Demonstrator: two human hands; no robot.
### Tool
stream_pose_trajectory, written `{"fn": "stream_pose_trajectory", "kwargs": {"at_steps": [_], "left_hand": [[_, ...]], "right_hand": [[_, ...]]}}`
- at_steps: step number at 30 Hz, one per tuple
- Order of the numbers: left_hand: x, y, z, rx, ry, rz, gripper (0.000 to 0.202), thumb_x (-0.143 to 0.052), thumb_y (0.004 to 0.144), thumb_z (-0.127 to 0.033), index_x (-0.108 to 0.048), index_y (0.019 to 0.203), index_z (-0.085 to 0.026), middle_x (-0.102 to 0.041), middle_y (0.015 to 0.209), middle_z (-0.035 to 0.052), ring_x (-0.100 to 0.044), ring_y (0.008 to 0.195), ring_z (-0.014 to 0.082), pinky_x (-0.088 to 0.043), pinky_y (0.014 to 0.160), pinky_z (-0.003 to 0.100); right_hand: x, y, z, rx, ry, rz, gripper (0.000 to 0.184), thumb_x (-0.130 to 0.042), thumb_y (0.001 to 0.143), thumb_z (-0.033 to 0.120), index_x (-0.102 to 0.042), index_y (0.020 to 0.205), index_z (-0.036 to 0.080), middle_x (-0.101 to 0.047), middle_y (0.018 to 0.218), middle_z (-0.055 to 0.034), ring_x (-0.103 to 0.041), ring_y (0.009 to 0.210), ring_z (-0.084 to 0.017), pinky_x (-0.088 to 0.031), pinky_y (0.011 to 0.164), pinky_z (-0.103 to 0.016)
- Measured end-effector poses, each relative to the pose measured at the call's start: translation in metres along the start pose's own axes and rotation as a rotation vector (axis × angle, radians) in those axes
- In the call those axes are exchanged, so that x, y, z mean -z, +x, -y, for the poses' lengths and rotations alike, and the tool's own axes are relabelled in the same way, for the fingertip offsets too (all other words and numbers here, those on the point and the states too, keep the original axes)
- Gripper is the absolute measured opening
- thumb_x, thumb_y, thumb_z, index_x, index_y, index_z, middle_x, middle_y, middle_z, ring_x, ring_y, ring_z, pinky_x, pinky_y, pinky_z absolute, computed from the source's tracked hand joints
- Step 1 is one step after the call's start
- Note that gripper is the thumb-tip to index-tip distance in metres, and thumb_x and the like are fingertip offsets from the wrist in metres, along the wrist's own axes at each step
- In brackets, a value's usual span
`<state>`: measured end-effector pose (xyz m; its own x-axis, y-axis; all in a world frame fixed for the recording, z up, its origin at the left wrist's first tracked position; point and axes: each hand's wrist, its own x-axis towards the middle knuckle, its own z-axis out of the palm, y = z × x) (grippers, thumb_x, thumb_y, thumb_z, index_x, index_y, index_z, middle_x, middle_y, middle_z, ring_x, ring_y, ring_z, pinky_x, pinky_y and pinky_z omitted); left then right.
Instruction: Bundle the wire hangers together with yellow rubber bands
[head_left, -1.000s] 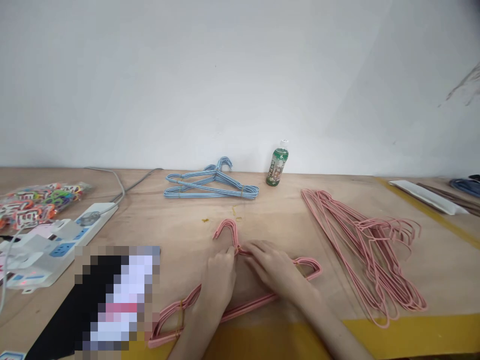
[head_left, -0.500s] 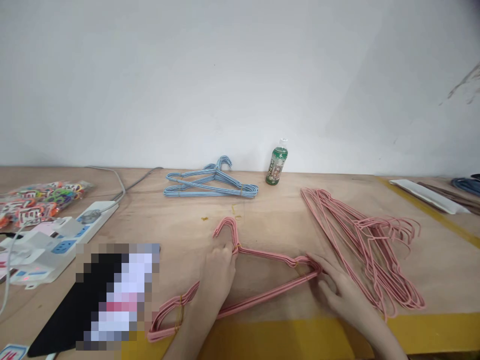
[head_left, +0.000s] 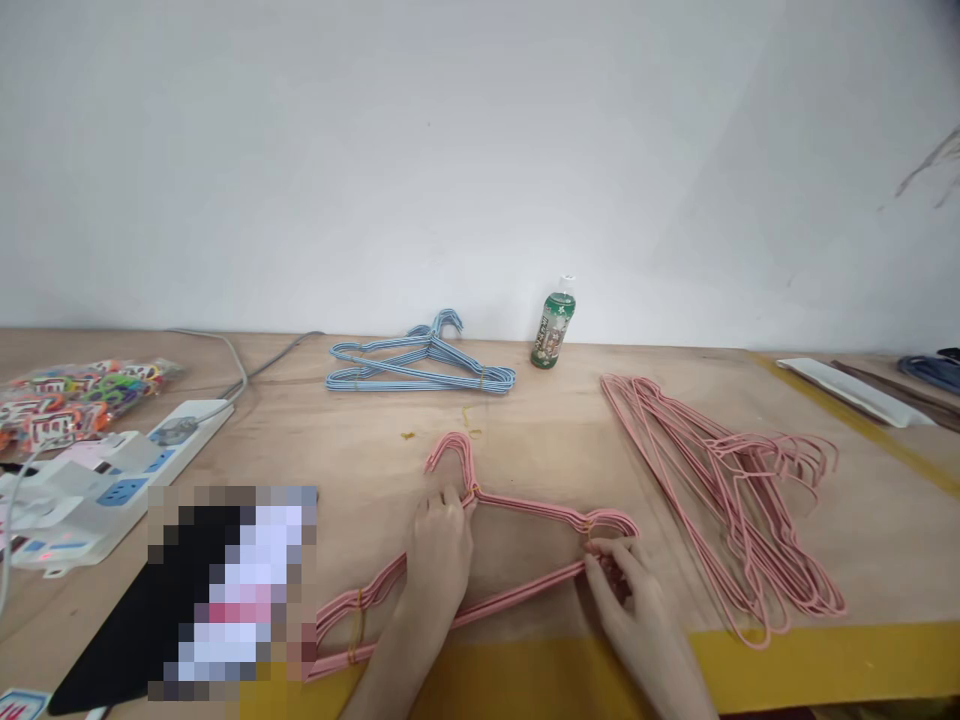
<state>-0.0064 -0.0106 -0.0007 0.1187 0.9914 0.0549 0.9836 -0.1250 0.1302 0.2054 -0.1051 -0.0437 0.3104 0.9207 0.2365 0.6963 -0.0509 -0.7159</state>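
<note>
A bundle of pink wire hangers lies on the table before me, hooks pointing away. My left hand is closed around the bundle just below the hooks. A thin yellow rubber band loops around the bundle's left end. At the right end, my right hand has its thumb and index finger pinched together, where another yellow rubber band crosses from the shoulder notch toward the bottom bar. Its fingers cover part of the bottom bar and that end of the bundle.
Loose pink hangers lie to the right. Blue hangers and a green-labelled bottle stand farther back. On the left are a power strip, bagged colourful items and a blurred dark flat object.
My right hand has shifted left from the bundle's right tip to the rubber band, its fingers now pinched. My left hand keeps its hold near the hooks.
</note>
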Motion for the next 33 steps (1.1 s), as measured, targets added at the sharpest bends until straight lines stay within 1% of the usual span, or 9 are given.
{"fn": "stream_pose_trajectory", "kwargs": {"at_steps": [5,9,15,17,21,25,28,30,33], "left_hand": [[-0.001,0.001,0.000,0.015,0.024,-0.002,0.033,-0.032,0.097,-0.023,-0.062,0.096,-0.010,-0.068,0.090,0.0158,-0.065,0.088,0.0299,-0.047,0.072,0.037],[0.004,0.001,0.004,0.014,0.023,-0.032,0.030,-0.034,0.095,-0.019,-0.062,0.101,-0.011,-0.068,0.096,0.0149,-0.064,0.090,0.0283,-0.046,0.073,0.036],[0.010,0.001,0.008,0.016,0.007,-0.176,0.023,-0.039,0.093,-0.019,-0.062,0.094,-0.015,-0.066,0.090,0.0090,-0.063,0.087,0.0251,-0.043,0.068,0.033],[0.010,-0.001,0.009,0.004,-0.004,-0.237,0.021,-0.041,0.092,-0.019,-0.062,0.092,-0.017,-0.065,0.089,0.0073,-0.063,0.086,0.0241,-0.042,0.067,0.032],[0.014,-0.006,0.009,-0.020,-0.049,-0.294,0.017,-0.044,0.090,-0.017,-0.061,0.089,-0.019,-0.065,0.087,0.0050,-0.062,0.085,0.0221,-0.040,0.066,0.030],[0.020,-0.009,0.006,-0.001,-0.090,-0.250,0.017,-0.044,0.091,-0.018,-0.061,0.088,-0.020,-0.067,0.091,0.0036,-0.064,0.080,0.0205,-0.037,0.060,0.029],[0.023,-0.010,0.003,-0.009,-0.073,-0.149,0.021,-0.041,0.093,-0.023,-0.062,0.097,-0.021,-0.069,0.084,0.0038,-0.065,0.073,0.0218,-0.035,0.055,0.030],[0.023,-0.010,0.003,-0.046,-0.048,-0.081,0.027,-0.037,0.095,-0.027,-0.061,0.103,-0.020,-0.069,0.079,0.0050,-0.065,0.069,0.0230,-0.034,0.054,0.030],[0.022,-0.009,0.002,-0.088,-0.044,-0.042,0.034,-0.032,0.097,-0.033,-0.062,0.104,-0.018,-0.069,0.075,0.0066,-0.065,0.065,0.0232,-0.036,0.054,0.030]], "right_hand": [[-0.026,-0.011,0.016,-0.120,0.183,-0.064,0.034,-0.051,0.085,0.044,-0.060,0.104,0.017,-0.053,0.088,-0.0056,-0.058,0.068,-0.016,-0.050,0.055,-0.027],[-0.038,-0.020,0.030,-0.250,0.344,-0.154,0.044,-0.055,0.083,0.047,-0.055,0.116,0.017,-0.051,0.093,-0.0051,-0.057,0.071,-0.016,-0.052,0.063,-0.030],[-0.031,-0.028,0.034,-0.348,0.640,-0.353,0.049,-0.066,0.076,0.046,-0.050,0.116,0.022,-0.055,0.097,-0.0033,-0.058,0.085,-0.016,-0.051,0.069,-0.027],[-0.027,-0.022,0.031,-0.459,0.759,-0.413,0.049,-0.070,0.073,0.046,-0.052,0.112,0.023,-0.057,0.098,-0.0029,-0.059,0.087,-0.017,-0.052,0.069,-0.027],[-0.015,0.002,0.028,-0.628,1.161,-0.371,0.040,-0.074,0.069,0.046,-0.062,0.099,0.022,-0.065,0.100,-0.0022,-0.063,0.093,-0.020,-0.055,0.080,-0.035],[-0.004,0.030,0.034,-0.572,1.473,-0.302,0.029,-0.073,0.074,0.042,-0.067,0.097,0.025,-0.069,0.099,0.0012,-0.063,0.102,-0.016,-0.052,0.093,-0.032],[-0.001,0.042,0.041,-0.687,1.713,-0.255,0.024,-0.068,0.079,0.039,-0.067,0.098,0.023,-0.069,0.101,0.0003,-0.062,0.104,-0.015,-0.053,0.091,-0.030],[-0.001,0.047,0.046,-0.709,1.807,-0.248,0.018,-0.067,0.080,0.036,-0.067,0.090,0.022,-0.069,0.088,0.0018,-0.064,0.097,-0.015,-0.054,0.088,-0.029],[-0.004,0.050,0.051,-0.538,1.845,-0.254,0.015,-0.069,0.078,0.034,-0.062,0.075,0.021,-0.060,0.068,0.0056,-0.064,0.084,-0.012,-0.054,0.085,-0.027]]}}
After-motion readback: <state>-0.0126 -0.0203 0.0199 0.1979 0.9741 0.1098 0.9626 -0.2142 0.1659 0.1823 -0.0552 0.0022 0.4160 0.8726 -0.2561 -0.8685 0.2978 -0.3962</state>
